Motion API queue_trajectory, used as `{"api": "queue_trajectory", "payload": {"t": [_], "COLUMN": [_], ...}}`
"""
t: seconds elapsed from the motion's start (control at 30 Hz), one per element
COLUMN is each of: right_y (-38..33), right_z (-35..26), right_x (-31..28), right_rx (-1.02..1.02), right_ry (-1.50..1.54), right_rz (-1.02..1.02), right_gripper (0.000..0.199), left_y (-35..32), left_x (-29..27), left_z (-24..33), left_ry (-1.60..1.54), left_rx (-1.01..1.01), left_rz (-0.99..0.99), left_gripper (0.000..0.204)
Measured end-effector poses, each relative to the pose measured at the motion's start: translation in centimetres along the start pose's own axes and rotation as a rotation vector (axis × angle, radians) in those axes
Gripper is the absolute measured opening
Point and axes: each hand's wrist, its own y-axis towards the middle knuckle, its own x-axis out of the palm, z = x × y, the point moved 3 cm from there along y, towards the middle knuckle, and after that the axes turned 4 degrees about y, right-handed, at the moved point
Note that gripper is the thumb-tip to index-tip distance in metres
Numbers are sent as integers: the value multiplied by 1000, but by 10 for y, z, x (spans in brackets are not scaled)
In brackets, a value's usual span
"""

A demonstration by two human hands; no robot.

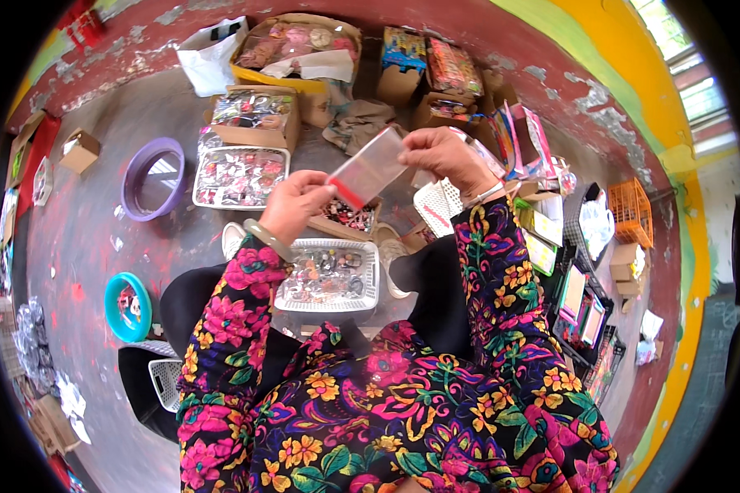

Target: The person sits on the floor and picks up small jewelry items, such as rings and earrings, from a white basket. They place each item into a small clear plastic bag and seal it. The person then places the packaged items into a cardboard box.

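Observation:
A small clear plastic bag (pixel 372 164) with a red strip along one end is stretched between my two hands. My left hand (pixel 294 205) pinches its lower left corner beside the red strip. At the upper right corner, the fingers of my right hand (pixel 452 160) are closed on the same bag. I cannot make out anything inside it. Below my hands, between my knees, stands a white plastic basket (pixel 327 307) with several small clear-wrapped pieces. Just beyond it is a cardboard box (pixel 337 229) of small dark and red pieces, partly hidden by the bag and my left hand.
Another white basket (pixel 240 205) of wrapped pieces lies ahead left, near a purple basin (pixel 130 187) and a teal basin (pixel 111 308). Filled cartons (pixel 284 131) stand along the far wall. To my right are black crates (pixel 569 333) and an orange crate (pixel 631 214).

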Motion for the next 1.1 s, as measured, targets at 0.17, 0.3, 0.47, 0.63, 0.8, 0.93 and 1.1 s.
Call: {"api": "queue_trajectory", "payload": {"t": [0.17, 0.3, 0.47, 0.63, 0.8, 0.93, 1.1], "right_y": [-32, -71, -95, -114, -120, -103, -39], "right_z": [51, 207, 326, 378, 305, 206, 35], "right_x": [-72, -131, -101, -105, -110, -129, -68], "right_rx": [119, 265, 410, 509, 791, 275, -136], "right_ry": [181, 293, 898, 1120, 181, 413, 793], "right_rz": [339, 593, 761, 836, 776, 735, 238], "right_gripper": [10, 10, 8, 16, 28, 47, 27], "left_y": [-3, 5, -1, 1, -3, 3, 4], "left_x": [3, 18, 18, 23, 18, 21, 14], "left_z": [-1, -7, -9, -10, -11, -12, -5], "left_ry": [46, 162, 240, 255, 262, 191, 21], "left_rx": [-51, -90, -124, -138, -130, -79, -52], "left_rz": [6, -110, -93, -104, -89, -117, -55], "left_gripper": [21, 23, 23, 23, 22, 21, 20]}}
